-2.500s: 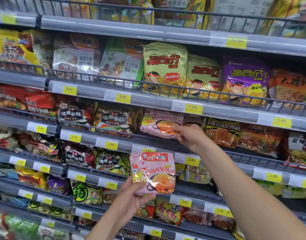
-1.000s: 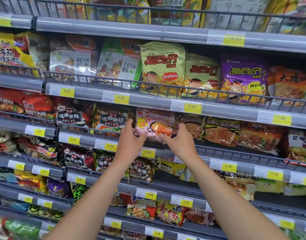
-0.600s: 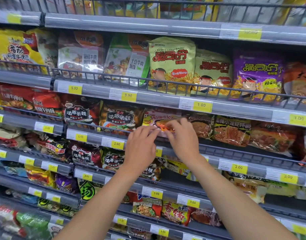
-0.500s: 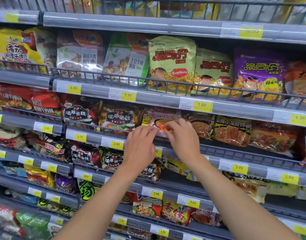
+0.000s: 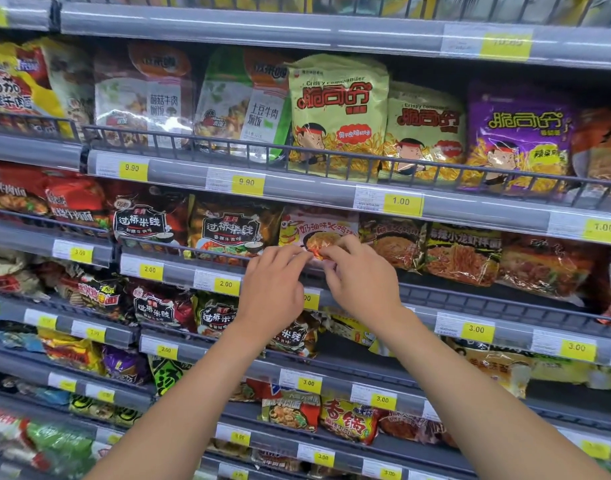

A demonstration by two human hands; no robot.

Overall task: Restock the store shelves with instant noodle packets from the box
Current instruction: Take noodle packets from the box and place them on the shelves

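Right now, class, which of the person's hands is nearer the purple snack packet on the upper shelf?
Right. The right hand, pinching the pink noodle packet, is below-left of the purple snack packet; the left hand lies farther left.

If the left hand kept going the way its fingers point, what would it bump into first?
Most likely the pink noodle packet: the left hand points up and forward, fingertips at its lower edge, close beside the right hand. Whether they touch it yet is hard to judge.

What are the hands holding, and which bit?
The pink noodle packet: the right hand pinches its bottom edge, and the left hand touches that edge too.
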